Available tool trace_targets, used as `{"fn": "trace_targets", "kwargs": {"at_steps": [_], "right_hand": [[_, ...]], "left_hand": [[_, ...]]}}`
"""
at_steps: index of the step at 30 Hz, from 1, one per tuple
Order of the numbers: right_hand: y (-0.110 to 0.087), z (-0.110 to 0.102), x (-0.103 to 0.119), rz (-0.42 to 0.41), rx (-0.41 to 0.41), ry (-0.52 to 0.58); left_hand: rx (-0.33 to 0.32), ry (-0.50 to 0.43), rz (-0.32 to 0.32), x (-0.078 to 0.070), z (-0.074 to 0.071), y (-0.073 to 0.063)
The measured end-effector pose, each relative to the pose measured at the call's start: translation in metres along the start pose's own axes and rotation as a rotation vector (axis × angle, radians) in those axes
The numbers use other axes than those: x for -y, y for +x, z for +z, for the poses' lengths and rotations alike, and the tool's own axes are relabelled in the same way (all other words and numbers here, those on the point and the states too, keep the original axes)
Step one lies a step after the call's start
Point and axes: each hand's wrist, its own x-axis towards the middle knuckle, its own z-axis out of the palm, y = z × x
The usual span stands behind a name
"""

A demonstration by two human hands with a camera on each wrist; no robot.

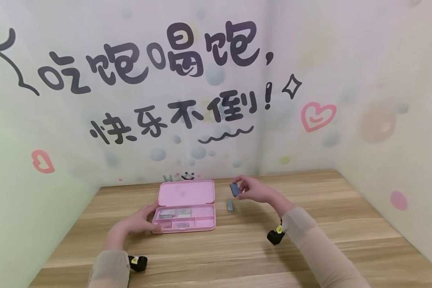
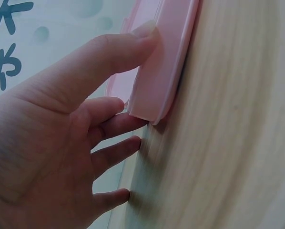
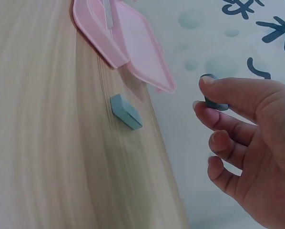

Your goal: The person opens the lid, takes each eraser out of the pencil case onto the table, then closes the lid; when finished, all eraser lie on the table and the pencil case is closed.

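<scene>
A pink plastic case (image 1: 205, 229) lies on the table with its hinged lid (image 1: 187, 193) raised at the back. Its compartments hold several small greyish blocks (image 1: 184, 212). At the case's left end, my left hand (image 1: 135, 222) grips the corner, thumb (image 2: 133, 45) on the front wall and index and middle fingers at the end. My right hand (image 1: 253, 190) pinches a small blue-grey block (image 1: 235, 189) between thumb and fingertips, raised to the right of the lid. Below it, another blue-grey block (image 3: 127, 112) rests on the table, right of the case.
The wood-grain table (image 1: 245, 256) meets a printed wall (image 1: 295, 152) behind the case, with dark lettering and pink hearts. More wall closes off both the left and right sides. Each wrist carries a small black camera (image 1: 275, 237).
</scene>
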Motion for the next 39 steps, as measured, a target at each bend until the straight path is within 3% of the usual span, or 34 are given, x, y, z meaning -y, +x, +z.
{"fn": "trace_targets", "kwargs": {"at_steps": [8, 17, 39], "right_hand": [[-0.009, 0.003, -0.013, 0.021, -0.091, 0.089], [-0.011, 0.007, -0.027, 0.03, -0.118, 0.174], [-0.015, 0.025, -0.037, 0.099, -0.184, 0.085]], "left_hand": [[0.009, 0.007, 0.005, -0.001, -0.001, -0.001], [0.007, 0.004, -0.024, 0.002, -0.001, -0.001], [0.007, 0.008, -0.018, -0.001, 0.0, 0.001]]}}
